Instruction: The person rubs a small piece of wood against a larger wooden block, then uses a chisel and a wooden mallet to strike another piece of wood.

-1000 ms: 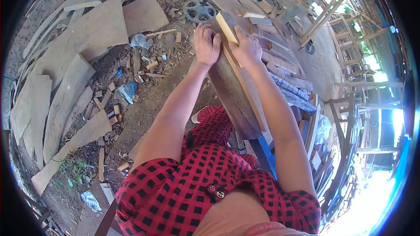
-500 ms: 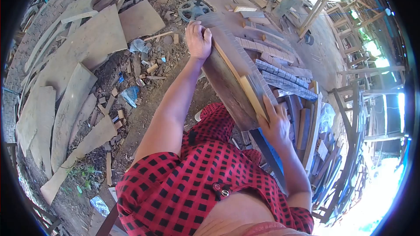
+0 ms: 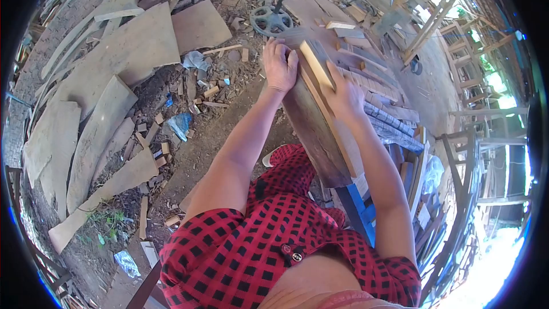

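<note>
A long brown wooden board [image 3: 313, 133] stretches away in front of me, its near end over a blue beam [image 3: 355, 213]. At the board's far end my left hand [image 3: 280, 67] is closed over the edge, fingers curled round the wood. My right hand [image 3: 345, 92] grips a pale wooden block [image 3: 314, 62] from its right side. The block lies lengthwise along the upper face of the board, just right of my left hand. Its underside is hidden.
Large curved wooden slabs [image 3: 123, 48] lie on the left, with wood offcuts and blue plastic [image 3: 179, 126] on the dirt. A metal handwheel [image 3: 271, 21] stands beyond the board. Stacked timber [image 3: 394, 121] sits to the right, near wooden racks [image 3: 492, 111].
My right hand has slid the wooden block forward along the board, from its near end to beside my left hand. The left hand keeps its grip at the far end.
</note>
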### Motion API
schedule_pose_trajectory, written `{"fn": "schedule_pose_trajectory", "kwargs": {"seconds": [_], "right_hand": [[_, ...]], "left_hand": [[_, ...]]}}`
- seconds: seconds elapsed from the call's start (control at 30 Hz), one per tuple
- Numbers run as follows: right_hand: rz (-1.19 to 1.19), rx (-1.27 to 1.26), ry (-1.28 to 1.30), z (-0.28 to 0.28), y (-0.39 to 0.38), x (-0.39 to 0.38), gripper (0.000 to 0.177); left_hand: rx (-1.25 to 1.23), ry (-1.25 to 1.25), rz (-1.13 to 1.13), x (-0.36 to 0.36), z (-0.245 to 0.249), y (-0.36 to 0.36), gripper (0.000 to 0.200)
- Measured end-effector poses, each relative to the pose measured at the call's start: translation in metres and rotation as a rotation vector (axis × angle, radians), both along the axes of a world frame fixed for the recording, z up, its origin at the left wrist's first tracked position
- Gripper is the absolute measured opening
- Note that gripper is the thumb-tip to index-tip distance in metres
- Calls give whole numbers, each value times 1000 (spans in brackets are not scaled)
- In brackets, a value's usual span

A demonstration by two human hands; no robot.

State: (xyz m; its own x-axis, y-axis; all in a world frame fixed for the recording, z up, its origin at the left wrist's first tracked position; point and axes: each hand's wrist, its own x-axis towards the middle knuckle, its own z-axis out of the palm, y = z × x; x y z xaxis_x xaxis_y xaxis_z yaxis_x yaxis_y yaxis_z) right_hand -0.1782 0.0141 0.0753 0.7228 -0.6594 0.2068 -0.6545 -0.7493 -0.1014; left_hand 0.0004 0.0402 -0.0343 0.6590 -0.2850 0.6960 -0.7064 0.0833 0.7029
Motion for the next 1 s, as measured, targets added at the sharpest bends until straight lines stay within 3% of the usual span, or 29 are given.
{"fn": "schedule_pose_trajectory", "kwargs": {"seconds": [0.17,0.57,1.0], "right_hand": [[-98,151,-5,3,-24,57,65],[-67,15,47,-6,-12,11,67],[177,178,-122,-15,-23,12,70]], "left_hand": [[12,-7,2,-1,3,1,17],[-40,-4,48,-2,6,2,17],[-41,82,24,-5,5,10,20]]}}
